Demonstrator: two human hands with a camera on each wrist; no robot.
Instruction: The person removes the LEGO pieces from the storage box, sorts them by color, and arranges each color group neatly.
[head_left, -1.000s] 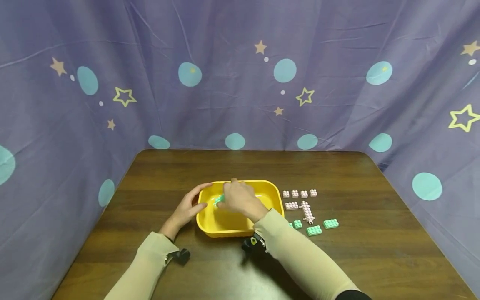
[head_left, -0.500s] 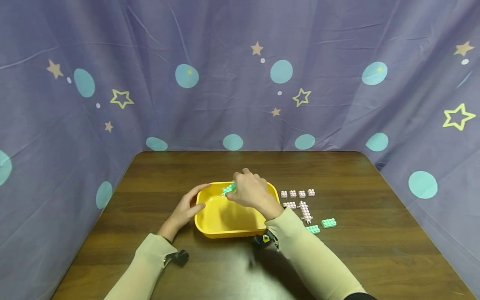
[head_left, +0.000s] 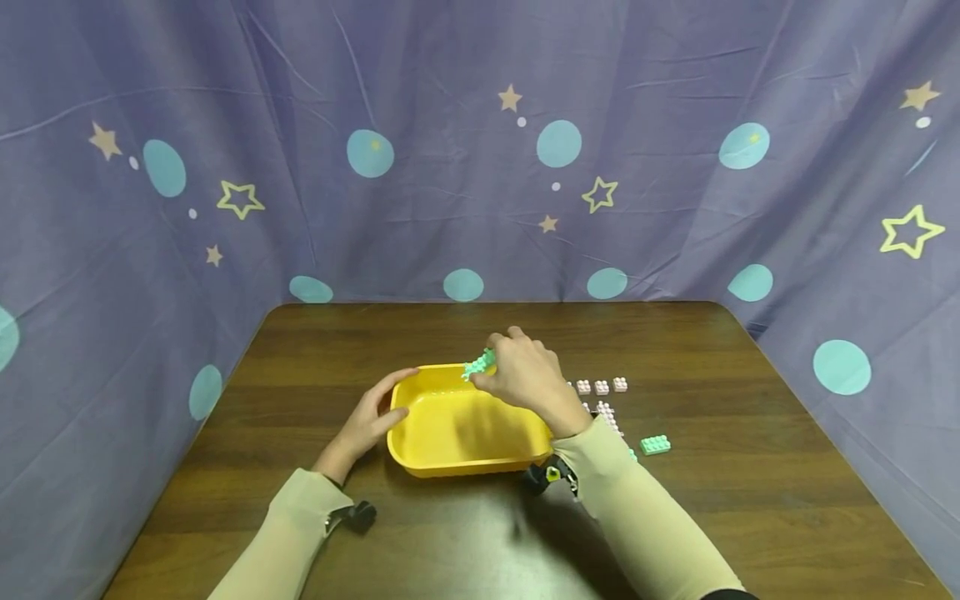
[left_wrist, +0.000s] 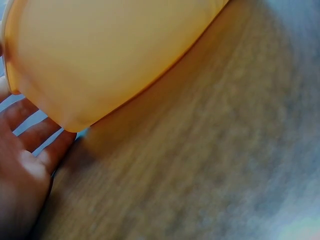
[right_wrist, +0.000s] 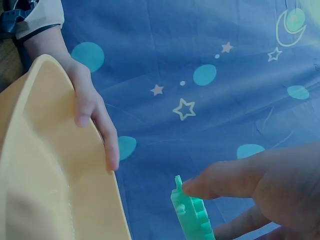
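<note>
Lifted over the back right rim of the yellow plastic bin [head_left: 442, 468], my right hand [head_left: 527, 377] pinches a mint-green toy building block [head_left: 482, 362] with small pegs on its end. In the right wrist view, the thumb presses against this studded block [right_wrist: 191, 214], which is beside the bin wall [right_wrist: 95, 165]. My left hand [head_left: 366, 423] holds the bin's left side, thumb over the rim and fingers outside. The left wrist view shows these fingers [left_wrist: 37, 132] spread against the outer wall. No blocks show on the visible bin floor.
Right of the bin, small pink blocks [head_left: 602, 387] form a row on the wooden table [head_left: 720, 517]. Nearer lies a longer pink piece with pegs [head_left: 606, 414], partly behind my right arm. A green block [head_left: 655, 445] lies farther right. A patterned curtain [head_left: 450, 225] surrounds the table.
My right hand has lifted the green block up out of the bin and moved right, toward the back right rim. My left hand keeps its hold on the bin.
</note>
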